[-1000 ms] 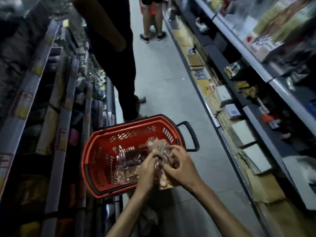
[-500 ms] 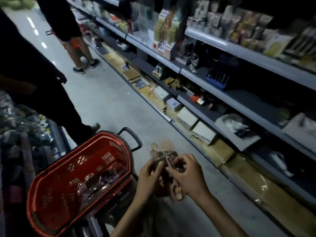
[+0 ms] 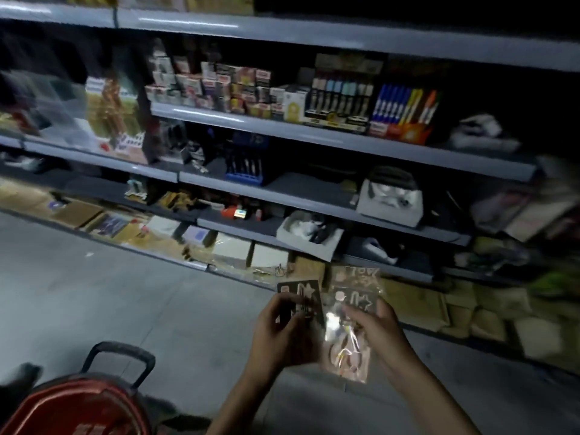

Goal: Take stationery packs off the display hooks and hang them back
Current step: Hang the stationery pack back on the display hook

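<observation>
In front of the grey shelving (image 3: 329,138), low over the concrete floor (image 3: 125,293), the person holds two stationery packs side by side, just touching along their inner edges. The left hand (image 3: 282,335) grips the dark-backed pack (image 3: 300,295) by its lower part, fingers curled over its face. The right hand (image 3: 378,332) grips the clear-wrapped pack (image 3: 353,304), thumb on the front and fingers behind, its shiny film catching the light below the thumb. What the packs contain is too blurred to tell. A red shopping basket (image 3: 78,412) with a black handle (image 3: 120,356) stands at the lower left, well apart from the hands. A box of coloured markers (image 3: 405,116) stands on an upper shelf.
</observation>
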Motion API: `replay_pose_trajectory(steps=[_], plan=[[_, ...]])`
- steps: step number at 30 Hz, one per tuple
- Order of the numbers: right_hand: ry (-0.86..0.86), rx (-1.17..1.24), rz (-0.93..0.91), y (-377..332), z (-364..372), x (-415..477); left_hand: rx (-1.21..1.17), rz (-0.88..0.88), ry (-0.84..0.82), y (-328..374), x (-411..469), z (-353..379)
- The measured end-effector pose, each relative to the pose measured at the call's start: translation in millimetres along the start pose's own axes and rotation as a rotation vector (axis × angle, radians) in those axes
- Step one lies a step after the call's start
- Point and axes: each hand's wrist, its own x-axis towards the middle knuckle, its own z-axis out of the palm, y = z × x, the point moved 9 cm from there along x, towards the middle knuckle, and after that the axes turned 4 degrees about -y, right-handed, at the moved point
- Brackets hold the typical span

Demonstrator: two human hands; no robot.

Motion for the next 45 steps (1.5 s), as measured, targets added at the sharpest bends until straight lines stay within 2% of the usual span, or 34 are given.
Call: replay_pose_trajectory(steps=[4, 7, 11, 19, 25, 34, 40, 45], plan=[[0.21, 0.254, -0.02, 2.6, -77.7, -22.6, -0.055, -0.002, -0.17, 10.0, 14.6, 53.1], [0.381, 0.225, -0.052, 1.1, -140.5, -53.5, -0.114, -0.061, -0.282, 12.7, 16.9, 103.8], [0.503, 0.23, -0.058, 7.8, -213.9, -92.1, -0.128, -0.132, -0.369, 12.7, 11.7, 167.6], [0.746, 0.134, -0.174, 5.1, -362.1, -136.2, -0.025, -0.094, -0.551, 51.5, -3.8, 313.0], [0.822, -0.081, -0.185, -7.9, -461.5, -147.8, -0.137, -0.064, -0.618, 102.1, -15.9, 420.7], [0.944, -0.539, -0.329, -81.8, -549.5, -138.2, -0.118, 0.071, -0.663, 162.3, 12.3, 544.7], [0.878, -0.535, -0.468, -125.1, -608.6, -106.2, -0.188, 0.139, -0.69, 208.6, 53.7, 613.1], [0.769, -0.871, -0.442, -163.2, -649.6, -57.9, -0.231, 0.215, -0.698, 252.1, 93.2, 663.2]])
